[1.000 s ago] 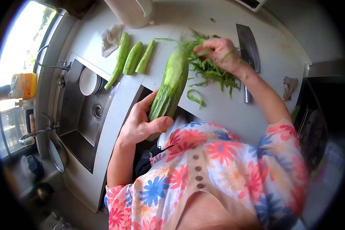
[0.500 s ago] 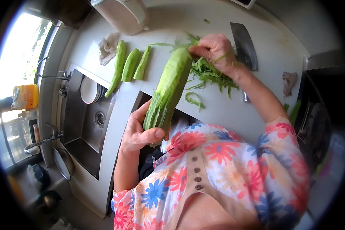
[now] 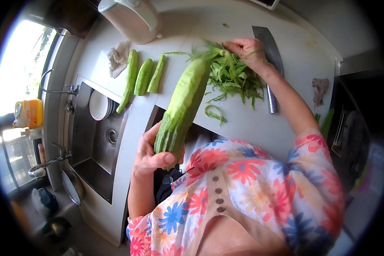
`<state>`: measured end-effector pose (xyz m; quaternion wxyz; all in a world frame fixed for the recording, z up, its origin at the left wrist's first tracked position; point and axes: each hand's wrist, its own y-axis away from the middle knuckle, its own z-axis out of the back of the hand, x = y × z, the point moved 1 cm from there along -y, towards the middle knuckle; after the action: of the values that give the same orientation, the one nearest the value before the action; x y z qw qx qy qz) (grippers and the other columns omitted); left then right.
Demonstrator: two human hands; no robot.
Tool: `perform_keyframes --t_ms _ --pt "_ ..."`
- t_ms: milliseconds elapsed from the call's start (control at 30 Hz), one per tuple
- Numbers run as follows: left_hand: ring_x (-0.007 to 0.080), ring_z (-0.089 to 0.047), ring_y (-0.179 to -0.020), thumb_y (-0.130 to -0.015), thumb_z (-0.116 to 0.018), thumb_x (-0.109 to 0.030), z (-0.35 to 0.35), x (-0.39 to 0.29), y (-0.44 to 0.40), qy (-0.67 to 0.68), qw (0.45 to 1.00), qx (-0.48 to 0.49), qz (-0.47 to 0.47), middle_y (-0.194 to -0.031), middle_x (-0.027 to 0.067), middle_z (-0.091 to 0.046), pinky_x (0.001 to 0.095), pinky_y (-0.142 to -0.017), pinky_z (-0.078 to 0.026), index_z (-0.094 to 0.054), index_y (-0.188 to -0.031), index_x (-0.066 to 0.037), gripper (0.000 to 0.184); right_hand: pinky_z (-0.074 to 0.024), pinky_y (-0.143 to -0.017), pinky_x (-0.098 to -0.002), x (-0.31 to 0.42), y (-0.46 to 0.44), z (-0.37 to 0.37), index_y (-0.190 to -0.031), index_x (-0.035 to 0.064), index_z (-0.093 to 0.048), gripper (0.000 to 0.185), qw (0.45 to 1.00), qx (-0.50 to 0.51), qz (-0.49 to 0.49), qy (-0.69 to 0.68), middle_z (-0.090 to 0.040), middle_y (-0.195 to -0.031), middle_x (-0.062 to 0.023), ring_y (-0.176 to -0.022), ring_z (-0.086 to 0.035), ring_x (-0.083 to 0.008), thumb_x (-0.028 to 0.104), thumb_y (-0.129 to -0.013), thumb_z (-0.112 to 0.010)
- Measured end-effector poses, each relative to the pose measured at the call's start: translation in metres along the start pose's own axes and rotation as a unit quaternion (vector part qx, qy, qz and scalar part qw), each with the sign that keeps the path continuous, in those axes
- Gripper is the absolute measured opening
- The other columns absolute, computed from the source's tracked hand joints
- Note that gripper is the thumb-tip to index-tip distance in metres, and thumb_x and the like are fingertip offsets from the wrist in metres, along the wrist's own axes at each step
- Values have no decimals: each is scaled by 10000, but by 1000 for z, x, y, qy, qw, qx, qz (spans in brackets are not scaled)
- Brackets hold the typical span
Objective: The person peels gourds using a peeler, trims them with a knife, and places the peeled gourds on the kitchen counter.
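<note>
My left hand (image 3: 151,155) is wrapped round the lower end of a large, partly peeled green gourd (image 3: 185,100), tilted with its far end up. Pale flesh shows on its upper part, and dark ridged skin remains near my palm. My right hand (image 3: 247,51) is closed past the gourd's far end, above a heap of green peelings (image 3: 237,79). Whatever its fingers grip is hidden. Wispy strips blur at the gourd's tip. A cleaver (image 3: 271,47) lies behind my right wrist. Three slimmer peeled gourds (image 3: 144,77) lie side by side to the left.
A steel sink (image 3: 94,145) with stacked white bowls (image 3: 100,104) is at left, below a tap (image 3: 55,91). A pale kettle (image 3: 132,21) stands at the back, near a crumpled cloth (image 3: 118,59). Another cloth (image 3: 320,91) lies at the counter's right.
My right hand has moved slightly away from the gourd's tip, up and to the right. The gourd and my left hand have shifted slightly down and left. More of the cleaver's handle shows.
</note>
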<state>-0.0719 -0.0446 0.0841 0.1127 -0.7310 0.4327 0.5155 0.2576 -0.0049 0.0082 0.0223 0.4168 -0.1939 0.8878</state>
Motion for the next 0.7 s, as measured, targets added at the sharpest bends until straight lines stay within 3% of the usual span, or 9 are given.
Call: perform_keyframes --t_ms 67,100,133,200,333,433,700 --pt "216 -621 -611 -652 -789 -295 1 0 -3 44 999 -23 3 -796 155 -607 297 -533 -500 -457 -1186 84 735 -467 -520 -252 14 5 3 -714 132 -723 297 1000 9 -17 -12 -682 -670 -32 -563 -635 -105 407 -807 -657" --pt "245 -621 -588 -671 -769 -319 2 0 -6 41 999 -26 -10 -782 171 -602 320 -517 -510 -476 -1128 75 671 -452 -499 -275 32 9 -2 -652 112 -694 322 999 -7 46 -19 -648 -606 -38 -527 -609 -143 399 -796 -669" --pt "243 -621 -590 -677 -765 -316 0 1 -9 49 998 -37 -12 -783 171 -602 317 -520 -510 -474 -1132 75 667 -368 -532 -317 49 14 -9 -609 86 -597 329 995 -3 97 8 -508 -554 -30 -530 -483 -178 332 -818 -661" --pt "240 -621 -594 -688 -758 -310 -6 2 -15 65 996 -56 -20 -784 169 -602 311 -527 -511 -471 -1138 75 658 -319 -588 -310 80 24 -25 -584 134 -553 300 984 -7 180 13 -485 -561 7 -568 -472 -177 321 -748 -721" --pt "218 -622 -618 -712 -742 -290 -11 6 -23 44 994 -97 -23 -797 151 -609 300 -537 -514 -476 -1130 67 610 -305 -574 -309 121 31 -34 -544 160 -502 365 962 -50 265 36 -421 -535 23 -538 -446 -165 387 -703 -739" --pt "207 -622 -636 -695 -767 -278 -7 9 -21 44 997 -66 -10 -805 143 -611 302 -550 -520 -479 -1143 54 627 -325 -615 -321 95 21 -37 -512 179 -515 421 958 -39 264 103 -459 -524 50 -553 -481 -132 511 -720 -670" --pt "225 -617 -615 -659 -794 -277 -12 16 -17 81 996 -34 0 -810 161 -605 326 -505 -527 -465 -1163 61 690 -314 -609 -327 23 2 -23 -526 133 -536 413 986 -24 150 64 -460 -518 11 -557 -468 -170 467 -696 -711"
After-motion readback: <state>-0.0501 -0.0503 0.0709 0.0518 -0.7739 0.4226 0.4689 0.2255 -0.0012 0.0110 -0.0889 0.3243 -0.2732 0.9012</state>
